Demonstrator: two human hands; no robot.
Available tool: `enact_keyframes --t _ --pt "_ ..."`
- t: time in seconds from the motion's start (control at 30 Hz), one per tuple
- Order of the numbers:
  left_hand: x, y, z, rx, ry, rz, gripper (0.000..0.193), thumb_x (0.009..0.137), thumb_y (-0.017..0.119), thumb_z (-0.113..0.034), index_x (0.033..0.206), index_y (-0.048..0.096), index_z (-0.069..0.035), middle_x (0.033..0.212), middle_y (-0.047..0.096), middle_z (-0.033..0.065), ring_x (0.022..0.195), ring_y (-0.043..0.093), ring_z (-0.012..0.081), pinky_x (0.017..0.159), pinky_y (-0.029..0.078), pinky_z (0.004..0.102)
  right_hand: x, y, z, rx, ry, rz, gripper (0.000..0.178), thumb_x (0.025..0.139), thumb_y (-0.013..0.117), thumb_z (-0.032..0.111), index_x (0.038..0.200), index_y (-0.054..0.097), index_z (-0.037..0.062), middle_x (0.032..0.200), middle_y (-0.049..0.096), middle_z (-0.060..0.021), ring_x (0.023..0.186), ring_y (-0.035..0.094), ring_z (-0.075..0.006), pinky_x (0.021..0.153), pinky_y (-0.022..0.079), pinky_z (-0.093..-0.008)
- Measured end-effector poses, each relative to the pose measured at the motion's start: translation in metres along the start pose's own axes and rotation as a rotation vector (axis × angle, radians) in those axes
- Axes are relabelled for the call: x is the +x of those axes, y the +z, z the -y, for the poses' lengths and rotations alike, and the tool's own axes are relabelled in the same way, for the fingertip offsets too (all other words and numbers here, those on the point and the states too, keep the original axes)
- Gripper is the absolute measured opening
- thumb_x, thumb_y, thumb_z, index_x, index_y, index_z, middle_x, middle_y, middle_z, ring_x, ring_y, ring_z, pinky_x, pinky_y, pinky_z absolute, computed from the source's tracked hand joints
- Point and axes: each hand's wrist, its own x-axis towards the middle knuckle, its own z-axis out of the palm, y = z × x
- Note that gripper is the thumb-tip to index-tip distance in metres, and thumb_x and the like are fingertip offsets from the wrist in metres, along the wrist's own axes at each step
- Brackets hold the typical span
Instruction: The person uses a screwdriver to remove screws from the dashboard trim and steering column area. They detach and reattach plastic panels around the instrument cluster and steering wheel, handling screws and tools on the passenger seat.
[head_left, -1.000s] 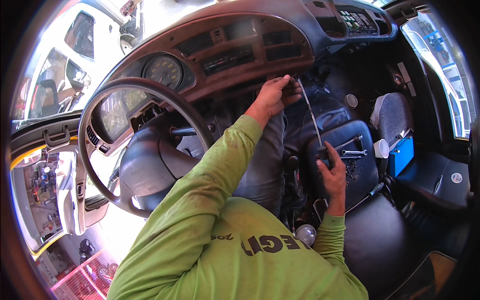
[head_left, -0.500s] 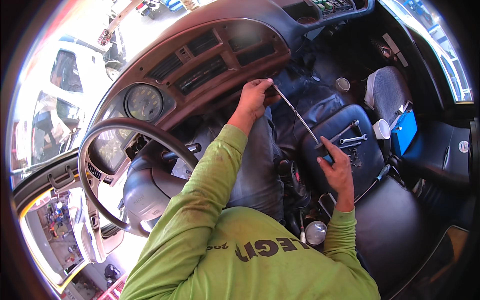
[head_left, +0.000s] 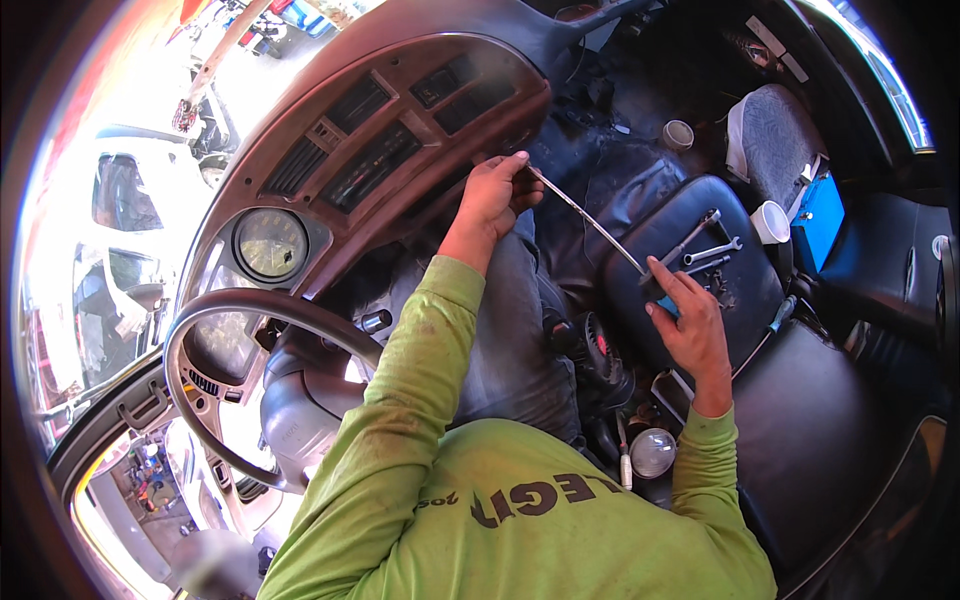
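A long screwdriver point(head_left: 597, 225) slants across in front of me, its thin metal shaft running from one hand to the other. My right hand point(head_left: 692, 328) is closed round its blue handle, with the index finger stretched along it toward the shaft. The far end of the shaft is pinched between the thumb and fingers of my left hand point(head_left: 492, 195); whether a small part sits at the tip is too small to tell. Beyond my right hand, several wrenches point(head_left: 715, 252) and small dark screws point(head_left: 728, 296) lie on the black padded seat point(head_left: 640, 318).
The steering wheel point(head_left: 180, 375) and brown dashboard panel point(head_left: 415, 190) stand to the left. On the right are a white cup point(head_left: 769, 222), a blue box point(head_left: 818, 225) and another blue-handled screwdriver point(head_left: 783, 312). A gear lever point(head_left: 562, 332) and a round clear-topped container point(head_left: 653, 453) stand between the seats.
The whole view has shifted and turned slightly. Both hands keep hold of the screwdriver, and the right index finger now reaches further along it.
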Motion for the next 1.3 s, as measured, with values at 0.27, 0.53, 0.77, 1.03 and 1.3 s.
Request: enact_keyframes --t 0.27,0.53,0.77,1.03,1.3 --pt "-0.002 0.003 0.002 0.119 0.042 0.077 0.017 0.100 0.070 -0.021 0.101 0.063 -0.005 0.089 0.069 0.0083 0.075 0.068 0.0193 0.067 0.058 0.0340 -0.008 -0.002 -0.007 0.453 0.241 0.047 0.062 0.081 0.075 0.004 0.142 0.061 0.0042 0.105 0.071 -0.0140 0.091 0.070 -0.0246 0.078 0.053 -0.0347" --pt "0.026 0.002 0.004 -0.221 0.026 -0.028 0.015 0.101 0.071 -0.021 0.100 0.064 -0.008 0.086 0.066 0.0067 0.071 0.063 0.0176 0.060 0.052 0.0326 -0.006 -0.001 0.020 0.717 0.139 -0.305 0.041 0.088 0.072 0.001 0.129 0.066 0.0004 0.116 0.071 -0.0121 0.103 0.070 -0.0187 0.087 0.057 -0.0304" --pt "0.075 0.035 -0.021 -0.414 0.113 0.006 0.023 0.106 0.063 -0.029 0.099 0.068 -0.008 0.088 0.070 0.0070 0.075 0.063 0.0165 0.065 0.055 0.0319 0.040 0.004 0.027 0.270 -0.175 -0.496 0.035 0.087 0.076 -0.001 0.120 0.068 -0.0012 0.119 0.071 -0.0202 0.105 0.072 -0.0344 0.090 0.057 -0.0388" --pt "0.087 0.050 -0.035 -0.516 0.233 0.112 0.023 0.109 0.056 -0.025 0.116 0.068 -0.006 0.114 0.072 0.0064 0.103 0.066 0.0214 0.084 0.059 0.0363 0.103 -0.013 0.022 0.272 -0.289 -0.497 0.032 0.086 0.073 -0.005 0.117 0.067 -0.0020 0.114 0.071 -0.0176 0.097 0.072 -0.0352 0.083 0.057 -0.0387" --pt "0.086 0.046 -0.043 -0.502 0.272 0.193 0.023 0.109 0.055 -0.021 0.123 0.063 -0.005 0.127 0.069 0.0096 0.111 0.066 0.0242 0.091 0.058 0.0402 0.127 -0.042 0.033 0.259 -0.241 -0.433 0.027 0.085 0.074 0.000 0.112 0.068 -0.0012 0.102 0.071 -0.0170 0.089 0.071 -0.0347 0.078 0.056 -0.0384"
